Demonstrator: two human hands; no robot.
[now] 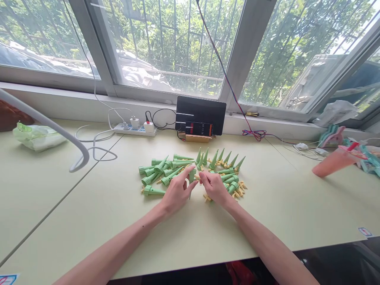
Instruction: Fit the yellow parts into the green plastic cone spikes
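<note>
My left hand (177, 189) is closed around a green plastic watering spike (192, 175), its tip pointing down. Facing it, my right hand (214, 186) pinches a small yellow valve piece (197, 178) against or very close to the spike's side; whether it is inserted I cannot tell. Left of the hands lies a heap of green spikes (160, 168), and one more spike (152, 190) rests nearest my left wrist. Several spikes stand point up in a row (227, 157) behind my right hand. Beside that hand are more lying spikes (233, 185) and loose yellow valve pieces (240, 192).
A phone (198, 129) leans on a dark tablet (204, 109) at the back. Left of it sit a power strip (135, 130) with cables and a white curved lamp arm (59, 128). A tilted red drink cup (335, 161) is at the right. The table edge (190, 273) runs in front.
</note>
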